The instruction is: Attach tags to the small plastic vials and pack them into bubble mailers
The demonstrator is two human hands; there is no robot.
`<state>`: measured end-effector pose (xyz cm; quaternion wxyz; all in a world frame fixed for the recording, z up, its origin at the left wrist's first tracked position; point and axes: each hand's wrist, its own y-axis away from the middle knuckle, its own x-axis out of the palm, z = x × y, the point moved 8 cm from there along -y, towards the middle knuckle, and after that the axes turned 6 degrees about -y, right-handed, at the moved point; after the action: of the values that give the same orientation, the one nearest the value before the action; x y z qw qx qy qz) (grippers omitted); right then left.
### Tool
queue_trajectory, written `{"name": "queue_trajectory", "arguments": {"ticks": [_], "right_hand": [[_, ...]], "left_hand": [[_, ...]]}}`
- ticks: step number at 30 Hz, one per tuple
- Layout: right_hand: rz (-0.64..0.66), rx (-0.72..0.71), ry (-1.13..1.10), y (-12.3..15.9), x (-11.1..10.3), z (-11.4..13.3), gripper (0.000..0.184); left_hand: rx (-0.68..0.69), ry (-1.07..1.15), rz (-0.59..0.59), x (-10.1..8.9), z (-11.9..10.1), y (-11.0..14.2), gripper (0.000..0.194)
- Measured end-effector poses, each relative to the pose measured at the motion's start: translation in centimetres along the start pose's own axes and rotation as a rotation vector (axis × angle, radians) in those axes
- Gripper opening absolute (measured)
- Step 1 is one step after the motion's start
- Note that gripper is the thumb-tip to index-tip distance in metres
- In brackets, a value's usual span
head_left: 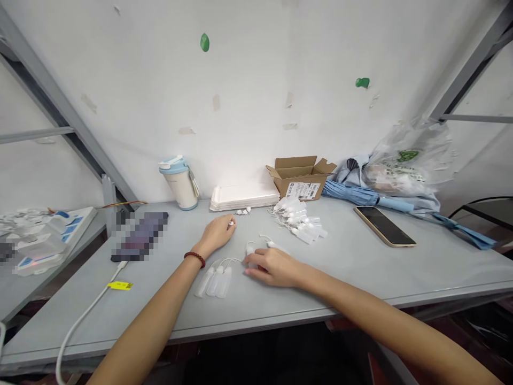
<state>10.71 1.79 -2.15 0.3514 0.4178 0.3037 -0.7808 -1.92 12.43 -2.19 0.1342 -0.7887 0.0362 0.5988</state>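
My left hand is closed above the table, with a small white cap at its fingertips. Beyond it, several similar white caps lie in front of a stack of white cards or envelopes. My right hand has its fingers curled on a small translucent squeeze bottle, which they partly hide. Just behind that hand lies another bottle with a corded cap. Between my forearms, three bottles rest side by side, white cords at their tops. A heap of more such bottles lies farther back.
An open cardboard box stands against the wall beside the white stack. A cup is at back left, near a pixelated dark object and white cable. A phone, blue umbrella and plastic bag are right.
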Motion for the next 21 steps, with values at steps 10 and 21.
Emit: {"name": "queue_trajectory", "arguments": {"ticks": [10, 21], "right_hand": [[-0.342, -0.023, -0.136, 0.1, -1.9, -1.9, 0.015], [-0.301, -0.025, -0.367, -0.3, -2.5, -2.5, 0.018]], "left_hand": [[-0.092, 1.023, 0.309, -0.7, -3.2, 2.4, 0.034], [0.093, 0.996, 0.378, -0.7, -4.9, 2.7, 0.026]]}}
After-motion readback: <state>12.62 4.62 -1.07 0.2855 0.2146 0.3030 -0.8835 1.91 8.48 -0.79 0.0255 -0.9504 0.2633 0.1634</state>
